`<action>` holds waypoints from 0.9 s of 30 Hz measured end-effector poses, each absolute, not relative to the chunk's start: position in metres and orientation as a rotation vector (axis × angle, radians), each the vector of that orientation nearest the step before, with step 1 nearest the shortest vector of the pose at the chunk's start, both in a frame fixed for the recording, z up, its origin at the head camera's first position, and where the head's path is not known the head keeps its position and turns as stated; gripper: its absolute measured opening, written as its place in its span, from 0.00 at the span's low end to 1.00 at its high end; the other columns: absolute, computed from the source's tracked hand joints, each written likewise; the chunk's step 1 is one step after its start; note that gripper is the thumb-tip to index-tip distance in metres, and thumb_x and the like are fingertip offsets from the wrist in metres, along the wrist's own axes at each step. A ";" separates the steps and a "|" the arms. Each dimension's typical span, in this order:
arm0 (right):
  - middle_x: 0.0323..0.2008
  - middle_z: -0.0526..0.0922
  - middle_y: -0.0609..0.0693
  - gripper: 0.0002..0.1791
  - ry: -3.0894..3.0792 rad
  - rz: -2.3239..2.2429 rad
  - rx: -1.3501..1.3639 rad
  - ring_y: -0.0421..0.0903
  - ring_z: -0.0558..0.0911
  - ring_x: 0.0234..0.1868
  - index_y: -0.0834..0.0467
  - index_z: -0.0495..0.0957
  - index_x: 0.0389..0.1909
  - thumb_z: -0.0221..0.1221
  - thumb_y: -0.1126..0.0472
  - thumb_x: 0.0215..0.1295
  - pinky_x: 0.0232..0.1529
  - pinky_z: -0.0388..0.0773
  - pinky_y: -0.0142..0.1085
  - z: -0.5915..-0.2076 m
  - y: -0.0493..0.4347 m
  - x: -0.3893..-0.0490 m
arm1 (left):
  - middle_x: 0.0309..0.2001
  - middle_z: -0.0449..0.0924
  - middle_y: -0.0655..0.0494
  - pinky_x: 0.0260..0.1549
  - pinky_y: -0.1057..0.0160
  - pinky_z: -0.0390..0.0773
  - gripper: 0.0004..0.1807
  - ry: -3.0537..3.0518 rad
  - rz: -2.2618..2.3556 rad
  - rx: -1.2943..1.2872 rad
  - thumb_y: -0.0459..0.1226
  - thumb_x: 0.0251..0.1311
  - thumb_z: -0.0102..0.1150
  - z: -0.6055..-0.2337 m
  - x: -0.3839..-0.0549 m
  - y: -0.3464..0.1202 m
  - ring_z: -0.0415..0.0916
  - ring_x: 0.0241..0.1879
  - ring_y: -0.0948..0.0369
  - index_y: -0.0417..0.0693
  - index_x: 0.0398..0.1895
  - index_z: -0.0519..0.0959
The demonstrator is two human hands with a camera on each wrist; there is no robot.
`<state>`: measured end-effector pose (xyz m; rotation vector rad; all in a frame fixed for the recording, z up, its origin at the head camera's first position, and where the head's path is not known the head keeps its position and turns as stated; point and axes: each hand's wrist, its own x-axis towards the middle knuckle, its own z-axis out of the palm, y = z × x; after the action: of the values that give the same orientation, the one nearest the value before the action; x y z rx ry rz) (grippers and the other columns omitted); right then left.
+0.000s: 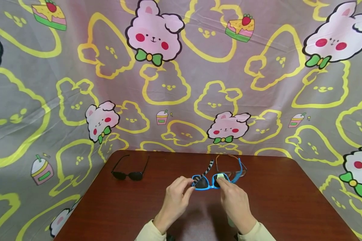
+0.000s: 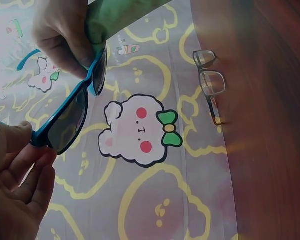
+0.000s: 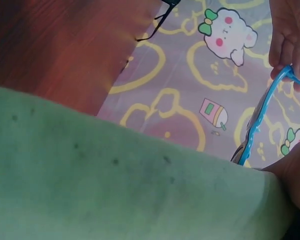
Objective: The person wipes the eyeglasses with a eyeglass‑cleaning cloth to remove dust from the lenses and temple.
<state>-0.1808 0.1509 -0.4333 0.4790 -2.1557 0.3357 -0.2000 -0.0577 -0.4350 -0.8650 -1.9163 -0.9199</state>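
The blue, dark-lensed plastic sunglasses [image 1: 211,187], in the lower centre of the head view over the reddish-brown wooden desk [image 1: 117,207], should be light, stiff and easily scratched, best held by the frame; the left hand [image 1: 175,196] clamps its grip on 1 corner, the right hand [image 1: 236,202] pinches at the other lens.

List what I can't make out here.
Head view: part of the blue sunglasses, behind the right hand.
Right wrist view: their lower end, behind the sleeve.
Right wrist view: most of the black sunglasses, past the top edge.
Left wrist view: part of the left hand, past the left edge.
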 end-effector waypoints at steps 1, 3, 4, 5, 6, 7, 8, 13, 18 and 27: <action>0.37 0.85 0.54 0.17 -2.159 0.337 0.467 0.51 0.84 0.30 0.61 0.84 0.37 0.60 0.75 0.42 0.21 0.76 0.43 -0.434 0.151 -0.181 | 0.30 0.77 0.60 0.30 0.71 0.72 0.10 -1.917 -0.917 -0.866 0.31 0.51 0.65 -0.435 -0.200 -0.058 0.74 0.30 0.65 0.45 0.37 0.80; 0.37 0.85 0.54 0.17 -2.162 0.341 0.451 0.51 0.84 0.29 0.62 0.83 0.36 0.60 0.75 0.41 0.20 0.76 0.43 -0.434 0.152 -0.182 | 0.30 0.77 0.60 0.30 0.71 0.72 0.10 -1.913 -0.922 -0.867 0.31 0.51 0.65 -0.435 -0.201 -0.058 0.74 0.30 0.65 0.45 0.37 0.80; 0.37 0.85 0.54 0.17 -2.160 0.345 0.446 0.52 0.84 0.29 0.62 0.83 0.36 0.60 0.75 0.41 0.20 0.76 0.44 -0.434 0.153 -0.183 | 0.30 0.76 0.60 0.30 0.71 0.72 0.10 -1.911 -0.926 -0.866 0.31 0.51 0.66 -0.435 -0.201 -0.058 0.74 0.30 0.65 0.45 0.37 0.80; 0.37 0.85 0.54 0.17 -2.159 0.349 0.444 0.52 0.83 0.29 0.62 0.83 0.36 0.60 0.75 0.42 0.20 0.76 0.44 -0.434 0.153 -0.183 | 0.30 0.76 0.60 0.30 0.71 0.72 0.09 -1.909 -0.931 -0.864 0.31 0.50 0.66 -0.435 -0.201 -0.058 0.74 0.30 0.65 0.45 0.37 0.80; 0.36 0.85 0.54 0.16 -2.157 0.351 0.443 0.52 0.83 0.29 0.62 0.83 0.36 0.60 0.75 0.42 0.20 0.76 0.45 -0.435 0.154 -0.184 | 0.30 0.76 0.60 0.30 0.71 0.72 0.09 -1.906 -0.938 -0.863 0.31 0.50 0.66 -0.435 -0.201 -0.058 0.74 0.31 0.65 0.45 0.37 0.80; 0.36 0.85 0.54 0.16 -2.157 0.353 0.445 0.52 0.83 0.28 0.62 0.83 0.36 0.59 0.75 0.43 0.19 0.76 0.45 -0.435 0.154 -0.184 | 0.29 0.76 0.60 0.31 0.71 0.72 0.09 -1.904 -0.944 -0.861 0.31 0.50 0.66 -0.435 -0.201 -0.058 0.73 0.31 0.65 0.44 0.36 0.80; 0.36 0.85 0.54 0.16 -2.157 0.356 0.448 0.52 0.83 0.28 0.62 0.83 0.36 0.59 0.74 0.43 0.19 0.76 0.45 -0.435 0.154 -0.185 | 0.29 0.76 0.60 0.31 0.71 0.72 0.09 -1.903 -0.950 -0.859 0.31 0.50 0.66 -0.435 -0.202 -0.059 0.73 0.31 0.65 0.44 0.36 0.80; 0.34 0.84 0.53 0.15 -2.168 0.364 0.471 0.52 0.82 0.25 0.61 0.82 0.36 0.58 0.74 0.45 0.17 0.74 0.44 -0.436 0.156 -0.186 | 0.30 0.76 0.59 0.33 0.72 0.72 0.10 -1.905 -0.969 -0.845 0.31 0.49 0.67 -0.436 -0.202 -0.060 0.73 0.32 0.64 0.43 0.37 0.80; 0.30 0.83 0.50 0.12 -2.181 0.361 0.499 0.50 0.81 0.22 0.59 0.81 0.32 0.57 0.74 0.45 0.16 0.72 0.42 -0.435 0.157 -0.186 | 0.29 0.76 0.58 0.32 0.71 0.72 0.10 -1.904 -0.981 -0.827 0.30 0.49 0.67 -0.436 -0.203 -0.061 0.73 0.31 0.64 0.42 0.36 0.80; 0.27 0.82 0.49 0.11 -2.194 0.387 0.572 0.49 0.81 0.23 0.59 0.82 0.31 0.57 0.73 0.46 0.17 0.73 0.41 -0.431 0.158 -0.186 | 0.29 0.76 0.59 0.30 0.71 0.72 0.10 -1.903 -0.999 -0.776 0.30 0.49 0.67 -0.434 -0.205 -0.066 0.73 0.30 0.64 0.43 0.35 0.80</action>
<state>-0.1862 0.1577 -0.4312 0.5722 -2.1942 0.3869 -0.2051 -0.0659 -0.4341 -0.7763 -1.9032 -0.9990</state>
